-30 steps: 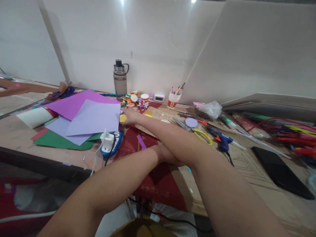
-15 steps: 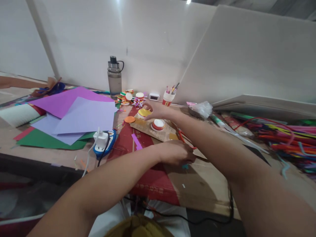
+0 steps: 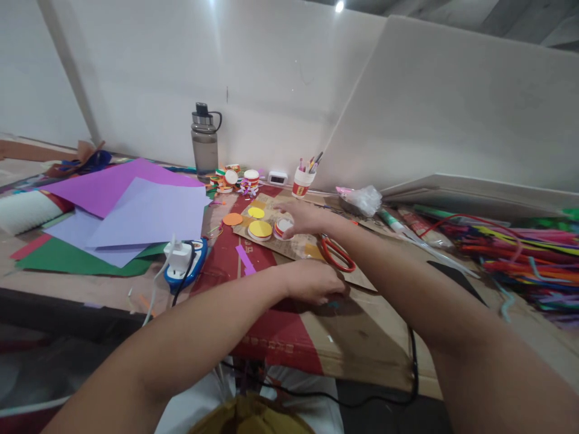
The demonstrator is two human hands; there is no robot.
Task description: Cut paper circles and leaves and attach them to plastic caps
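My right hand [image 3: 304,218] reaches over the patterned brown sheet, thumb and fingers apart beside a short round piece with a white top and red side [image 3: 284,226]. The thumb overlaps that piece's edge; whether it grips cannot be seen. Left of it sits a similar piece with a yellow top [image 3: 260,229], and behind that lies a flat yellow circle [image 3: 256,213]. An orange circle [image 3: 233,219] is farther left. My left hand [image 3: 316,282] lies low over the cardboard [image 3: 362,337], fingers curled, their contents hidden. Red-handled scissors [image 3: 344,260] lie between my arms.
Coloured paper sheets [image 3: 158,211] and a blue power strip [image 3: 192,271] are on the left. At the back stand a water bottle [image 3: 205,144], several decorated round pieces [image 3: 230,177] and a cup of pens [image 3: 303,182]. Pipe cleaners [image 3: 520,259] pile up at right.
My right hand has left the yellow-topped piece and moved right to the white-topped one. The yellow-topped piece now sits nearer me, and the flat yellow circle shows behind it.
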